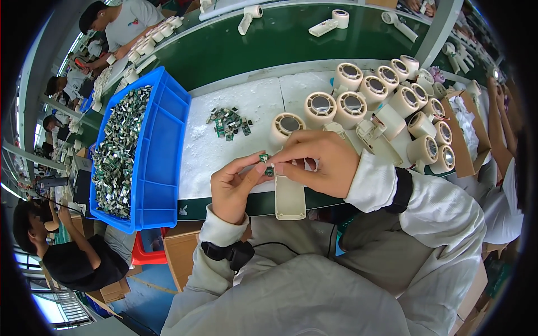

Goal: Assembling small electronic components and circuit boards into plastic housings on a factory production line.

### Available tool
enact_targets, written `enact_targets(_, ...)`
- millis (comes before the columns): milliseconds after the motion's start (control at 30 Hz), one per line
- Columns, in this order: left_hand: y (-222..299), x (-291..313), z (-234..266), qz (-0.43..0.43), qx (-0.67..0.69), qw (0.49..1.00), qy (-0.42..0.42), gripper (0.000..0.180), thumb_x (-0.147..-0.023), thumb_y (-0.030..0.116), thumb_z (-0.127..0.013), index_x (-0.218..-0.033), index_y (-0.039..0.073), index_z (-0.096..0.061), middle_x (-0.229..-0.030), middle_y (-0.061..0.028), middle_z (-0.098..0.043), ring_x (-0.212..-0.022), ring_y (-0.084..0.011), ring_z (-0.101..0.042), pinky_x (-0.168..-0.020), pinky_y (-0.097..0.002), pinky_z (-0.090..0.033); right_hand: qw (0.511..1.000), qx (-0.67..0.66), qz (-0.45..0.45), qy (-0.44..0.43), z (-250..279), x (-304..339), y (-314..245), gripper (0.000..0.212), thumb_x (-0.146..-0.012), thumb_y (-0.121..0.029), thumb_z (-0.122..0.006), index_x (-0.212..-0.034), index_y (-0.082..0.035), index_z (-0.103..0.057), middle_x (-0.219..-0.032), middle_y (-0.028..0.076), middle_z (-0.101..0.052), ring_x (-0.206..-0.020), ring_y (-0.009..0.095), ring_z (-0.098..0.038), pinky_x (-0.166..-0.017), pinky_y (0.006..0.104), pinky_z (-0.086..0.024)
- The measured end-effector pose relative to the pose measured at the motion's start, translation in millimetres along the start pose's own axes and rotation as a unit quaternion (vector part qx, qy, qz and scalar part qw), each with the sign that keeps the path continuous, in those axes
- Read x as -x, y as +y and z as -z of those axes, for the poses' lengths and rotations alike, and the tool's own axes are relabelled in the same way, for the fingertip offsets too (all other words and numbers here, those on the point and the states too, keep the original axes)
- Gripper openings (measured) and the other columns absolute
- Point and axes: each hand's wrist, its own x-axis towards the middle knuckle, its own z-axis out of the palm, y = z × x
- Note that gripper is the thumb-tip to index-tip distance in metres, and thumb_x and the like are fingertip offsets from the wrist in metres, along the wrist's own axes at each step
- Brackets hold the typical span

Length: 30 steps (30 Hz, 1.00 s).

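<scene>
Near the table's front edge, my left hand pinches a small green circuit board between thumb and fingers. My right hand reaches in from the right, with thumb and index finger closed at the same board. Below the right fingers, a long cream handle shell sticks out over the table edge. Just beyond that hand stands a cream round housing with a dark disc on top; whether it joins the handle is hidden. A loose pile of circuit boards lies on the white work surface beyond my left hand.
At left a blue bin holds many circuit boards. Several cream round housings crowd the right side, beside a cardboard box. A green conveyor carrying cream units runs behind. Co-workers sit left; a person's arm shows at right.
</scene>
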Motion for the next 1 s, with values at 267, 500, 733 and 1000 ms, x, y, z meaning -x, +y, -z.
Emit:
enact_targets(267, -7.6, 3.4, -4.9, -0.039, -0.035, 0.998, 0.036, 0.026, -0.094, -0.004, -0.063, -0.12, -0.007, -0.064, -0.114, -0.0167, -0.068, -0.101, -0.0224, -0.069, -0.089, -0.0346, -0.058, 0.998, 0.063, 0.016, -0.001, 0.1, -0.7, -5.7, 0.011, -0.086, -0.009, -0.07, -0.096, -0.004, -0.072, -0.087, 0.007, -0.062, -0.072, 0.018, -0.064, -0.063, 0.0302, -0.052)
enact_targets(500, -9.8, 5.1, -11.8, -0.1, -0.095, 0.99, 0.033, 0.026, -0.094, -0.004, -0.064, -0.12, -0.005, -0.065, -0.113, -0.0138, -0.068, -0.1, -0.0167, -0.067, -0.087, -0.0271, -0.053, 0.981, 0.18, 0.071, 0.032, -2.5, -6.0, -3.9, 0.009, -0.083, -0.01, -0.07, -0.088, -0.002, -0.067, -0.088, 0.006, -0.058, -0.074, 0.022, -0.065, -0.065, 0.0333, -0.053)
enact_targets(733, -9.5, 11.9, -16.5, -0.148, -0.177, 0.972, 0.052, 0.026, -0.093, -0.003, -0.065, -0.119, 0.0, -0.069, -0.111, -0.0116, -0.068, -0.094, -0.0115, -0.064, -0.079, -0.0223, -0.05, 0.978, 0.19, 0.085, 0.017, -1.7, -3.8, -3.7, 0.009, -0.085, -0.009, -0.069, -0.088, -0.002, -0.066, -0.087, 0.006, -0.057, -0.076, 0.022, -0.064, -0.065, 0.0335, -0.053)
enact_targets(1000, -8.8, 12.7, -15.7, -0.154, -0.221, 0.961, 0.061, 0.023, -0.093, 0.0, -0.067, -0.115, 0.002, -0.072, -0.111, -0.0105, -0.069, -0.089, -0.0093, -0.062, -0.073, -0.0195, -0.048, 0.981, 0.177, 0.08, -0.026, 5.5, -9.3, 0.8, 0.008, -0.084, -0.008, -0.07, -0.088, -0.002, -0.066, -0.086, 0.007, -0.057, -0.075, 0.022, -0.063, -0.064, 0.0333, -0.051)
